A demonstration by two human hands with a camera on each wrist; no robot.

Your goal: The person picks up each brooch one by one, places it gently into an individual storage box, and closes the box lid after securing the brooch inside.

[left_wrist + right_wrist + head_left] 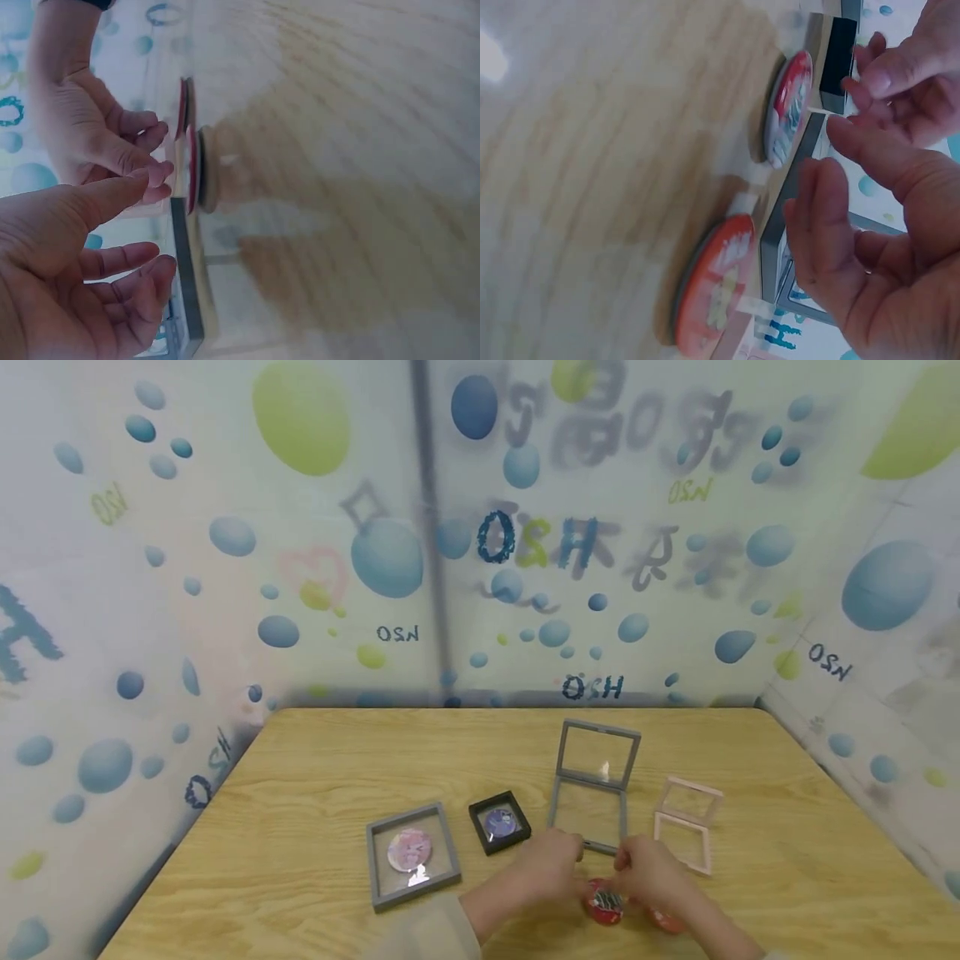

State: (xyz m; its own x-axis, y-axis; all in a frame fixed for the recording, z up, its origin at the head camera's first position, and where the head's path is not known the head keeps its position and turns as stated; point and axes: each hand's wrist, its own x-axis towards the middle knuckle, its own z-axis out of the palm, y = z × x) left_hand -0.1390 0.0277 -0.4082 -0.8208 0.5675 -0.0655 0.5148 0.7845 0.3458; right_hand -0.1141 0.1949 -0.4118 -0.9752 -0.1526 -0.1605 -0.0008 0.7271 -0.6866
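Observation:
A round red badge (603,902) with a dark and white design lies on the table between the two hands. My left hand (551,868) hovers on its left, fingers loosely bent and holding nothing. On the other side my right hand (648,872) hangs close over it, its fingers also loosely bent and bare. The thumbs come near each other in the left wrist view, beside the badge. Partly covered by the right forearm, a second red badge (716,289) rests on the table. Just beyond the hands stands a grey hinged frame (588,774), opened out.
A pink hinged frame (682,831) lies opened out at the right. To the left, a grey frame (375,860) holds a pink badge (409,850), and a small black frame (480,814) holds a purple badge (500,823). A patterned curtain (337,610) hangs behind the wooden table (315,760).

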